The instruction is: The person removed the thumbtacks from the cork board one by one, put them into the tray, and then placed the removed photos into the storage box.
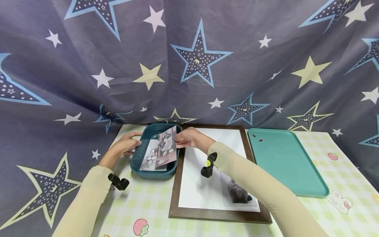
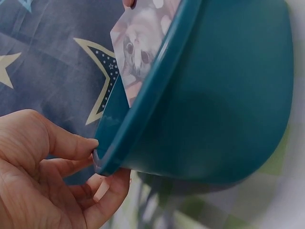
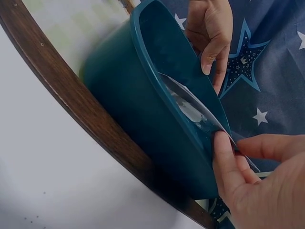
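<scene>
Cream sleeves, pair; photo card held at a teal bin

Clock read in the head view, twelve toward the starred curtain.

Edges and room: sleeves enter from five and seven o'clock. Bin, rounded corners, raised rim all round; checked tablecloth spreads from its six to seven o'clock. At its three o'clock, the brown frame of a white board lies just beside the wall; whether they touch cannot be told. Curtain close behind, at twelve.

Photo card: rectangular, grey-and-white cat on pinkish ground. Held tilted over the bin's right half, top corner above the rim, overlapping in view a second photo card inside the bin.

Grip: right hand, narrow pinch, thumb and fingers on the card's three o'clock edge. Left hand, pinching the bin rim near ten o'clock, thumb above, fingers beneath.

Surroundings: grey-cat print at the board's five o'clock, part hidden by the right forearm, which crosses the board and blocks its right side. Green tray, board's three o'clock; two red pins near the tray's eleven. Black wrist cameras, one per sleeve.
</scene>
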Demonstrator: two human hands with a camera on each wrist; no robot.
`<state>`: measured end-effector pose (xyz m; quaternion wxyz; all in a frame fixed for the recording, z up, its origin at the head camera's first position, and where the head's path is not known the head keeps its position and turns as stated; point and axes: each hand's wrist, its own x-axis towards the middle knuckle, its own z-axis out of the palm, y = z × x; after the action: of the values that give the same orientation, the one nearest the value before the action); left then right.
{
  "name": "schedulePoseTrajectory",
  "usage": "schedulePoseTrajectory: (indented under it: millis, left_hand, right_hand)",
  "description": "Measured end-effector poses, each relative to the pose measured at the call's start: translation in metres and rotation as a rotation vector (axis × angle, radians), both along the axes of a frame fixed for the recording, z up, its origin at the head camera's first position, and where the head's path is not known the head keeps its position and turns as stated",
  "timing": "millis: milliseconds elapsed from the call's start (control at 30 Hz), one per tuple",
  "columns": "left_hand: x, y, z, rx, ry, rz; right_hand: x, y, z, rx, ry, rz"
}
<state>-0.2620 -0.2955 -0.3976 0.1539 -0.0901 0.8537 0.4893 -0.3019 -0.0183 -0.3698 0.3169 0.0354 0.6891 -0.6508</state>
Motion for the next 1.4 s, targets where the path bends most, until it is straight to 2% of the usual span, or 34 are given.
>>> schedulePoseTrajectory:
  millis: [333, 633, 1200, 1400]
  left_hand:
    - [0.000, -0.001, -0.003, -0.021, -0.004, -0.005]
    - [-0.002, 0.001, -0.004, -0.003, -0.001, -0.007]
    - [0.000, -0.002, -0.005, 0.003, 0.014, 0.011]
    - [0.000, -0.002, -0.004, -0.005, 0.008, -0.002]
  right_hand:
    - [0.000, -0.010, 0.005, 0.005, -0.001, 0.013]
    - [-0.003, -0.018, 0.002, -0.006, -0.001, 0.010]
    - [0.003, -0.027, 0.003, 0.046, 0.051, -0.008]
    - [0.005, -0.029, 0.001, 0.056, 0.084, -0.011]
